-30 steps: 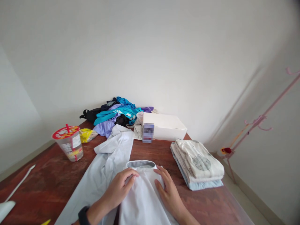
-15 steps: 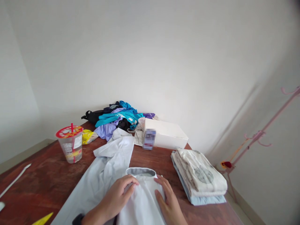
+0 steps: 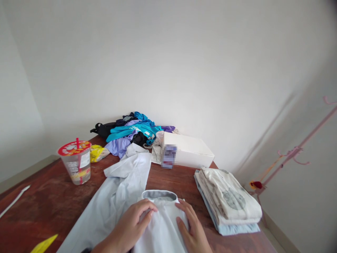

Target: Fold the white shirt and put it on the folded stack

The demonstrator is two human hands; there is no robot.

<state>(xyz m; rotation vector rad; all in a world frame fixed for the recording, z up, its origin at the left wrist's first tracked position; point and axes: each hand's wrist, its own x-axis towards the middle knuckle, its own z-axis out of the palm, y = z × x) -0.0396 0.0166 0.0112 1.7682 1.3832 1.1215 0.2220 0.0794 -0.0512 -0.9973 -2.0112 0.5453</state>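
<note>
A white shirt (image 3: 162,225) with a grey-lined collar lies folded on the table in front of me, its collar facing away. My left hand (image 3: 138,218) rests on the shirt's left side just below the collar, thumb and forefinger tips drawn together on the fabric. On the right side of the collar, my right hand (image 3: 191,223) lies with its fingers spread and the thumb apart, touching the cloth. Beside my left forearm stretches another pale garment (image 3: 123,186), loosely laid out. The lower part of the shirt runs out of view.
At right sits a stack of folded clothes (image 3: 229,200). A white box (image 3: 189,149) and a heap of clothes (image 3: 131,131) are by the wall. A lidded plastic cup (image 3: 76,163) with a straw stands left. Beyond the right table edge is a pink coat stand (image 3: 297,149).
The view has shifted slightly, so the cup appears further left and the folded stack further right. Both hands stay at the same places on the shirt.
</note>
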